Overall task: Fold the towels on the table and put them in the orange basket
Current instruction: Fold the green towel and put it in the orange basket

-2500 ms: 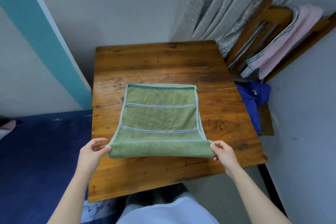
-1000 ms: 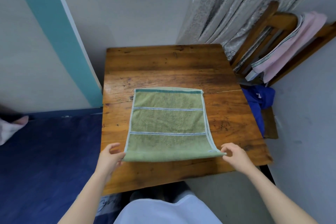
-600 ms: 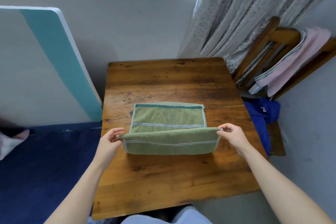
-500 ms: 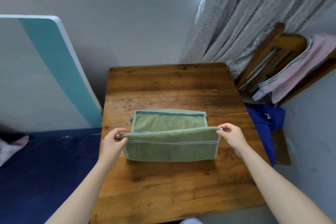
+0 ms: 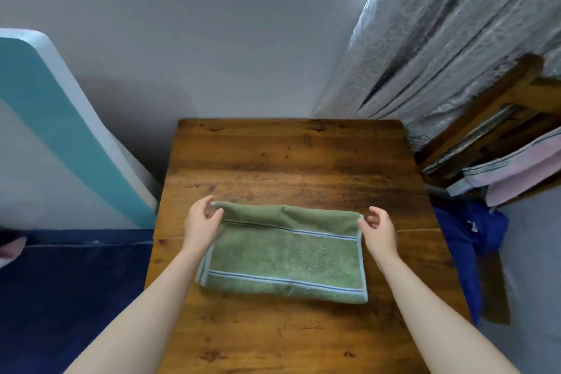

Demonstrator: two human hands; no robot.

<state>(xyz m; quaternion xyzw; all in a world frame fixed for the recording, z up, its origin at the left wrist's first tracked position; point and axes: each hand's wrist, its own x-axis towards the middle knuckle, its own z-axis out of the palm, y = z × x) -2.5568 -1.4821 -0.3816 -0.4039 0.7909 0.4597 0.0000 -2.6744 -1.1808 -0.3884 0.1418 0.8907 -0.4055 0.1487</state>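
I saw the green towel [image 5: 285, 255] lying folded on the table [image 5: 273, 149], approx. in the middle of the table. The towel had pale-blue stripes across it & a pale border on the short sides. Its edge toward the table's far side was turned over as a soft flap, raised a little off the layer under it. The rest lay flat on the wood.

The L hand [image 5: 202, 223] was at the towel corner nearest the table's far-left. Thumb & fingers pinched that corner between them. The R hand [image 5: 378, 232] was at the corner nearest the table's far-right. The thumb touched the corner and the other fingers were curled just above it. I read it as a pinch too, though the finger contact was less clear. Both forearms were bare and came in over the table's near edge.

Right of the table stood a wooden chair [image 5: 501, 100] w/ a pink cloth [image 5: 522, 170] draped on it. Lower, just beside the table's right edge, was a blue cloth [image 5: 467, 231]. Behind the table's far-right corner hung a grey curtain [image 5: 440, 39]. Left of the table a teal & white board [image 5: 45, 100] leaned on the wall. Along the table's left edge lay a dark blue surface [image 5: 76, 297].
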